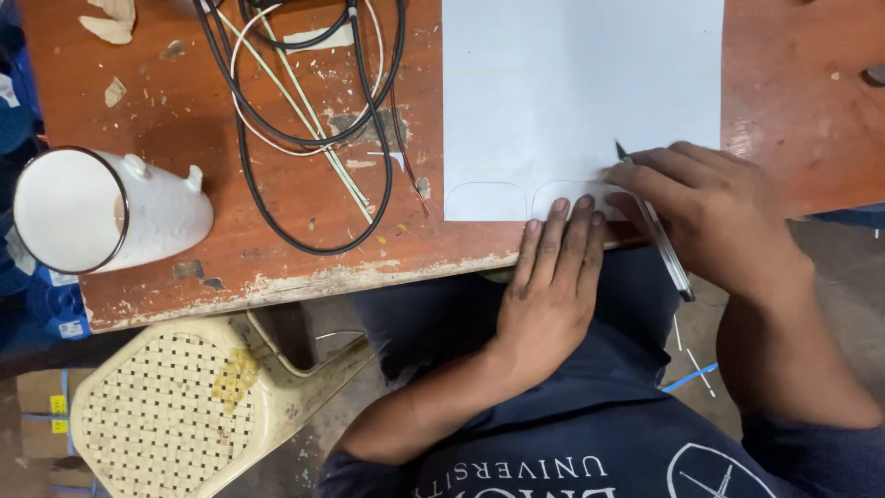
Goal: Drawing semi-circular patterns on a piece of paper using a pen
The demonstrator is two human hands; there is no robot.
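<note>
Tracing rounded outline on paper (581, 83) at table (277, 231) edge: right hand (710, 217) fingers pinching pen (656, 226); left hand (548, 290), fingers flat together, pinning sheet steady.

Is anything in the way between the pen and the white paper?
Nothing visible is: the right hand holds the pen with its tip right on the white paper, while the left hand presses the paper's edge.
</note>
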